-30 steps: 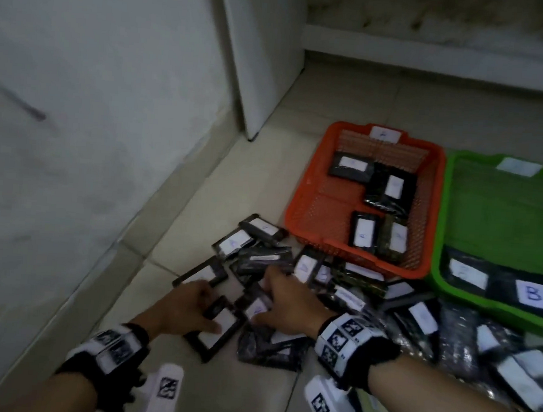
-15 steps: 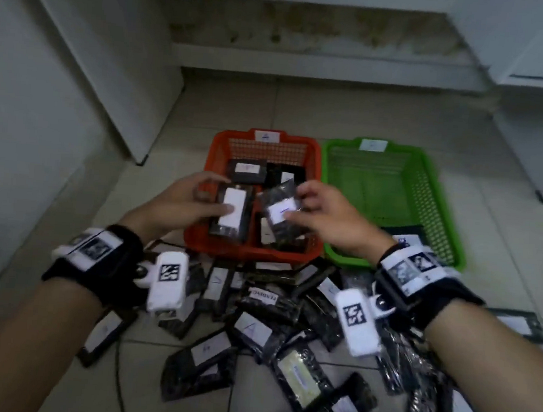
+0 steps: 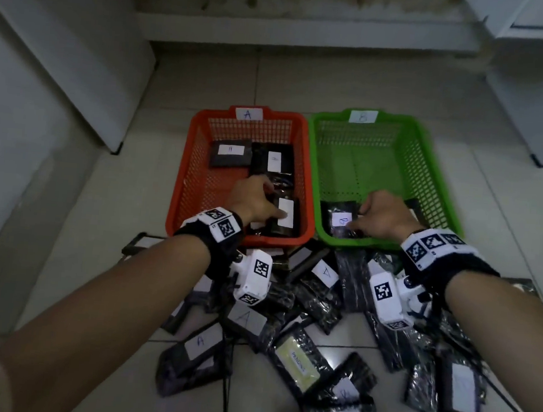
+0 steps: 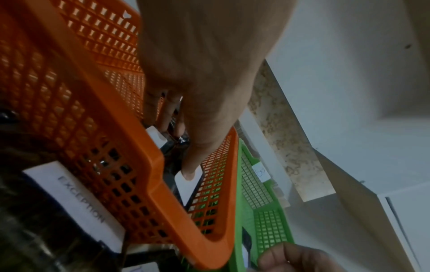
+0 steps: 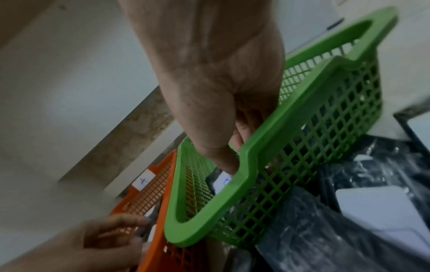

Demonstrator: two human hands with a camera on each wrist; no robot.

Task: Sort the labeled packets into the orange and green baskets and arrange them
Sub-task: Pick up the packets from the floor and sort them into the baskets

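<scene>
My left hand (image 3: 253, 201) pins a packet (image 3: 284, 217) with the thumb on its label, in the near right corner of the orange basket (image 3: 181, 179). My right hand (image 3: 382, 217) pinches the B packet (image 3: 342, 222) at the green basket's (image 3: 435, 173) near left corner. Both packets lie flat, long axes running away from me. Judging by the slick wrap, either could slide askew on release or ride up on packets beneath.
</scene>
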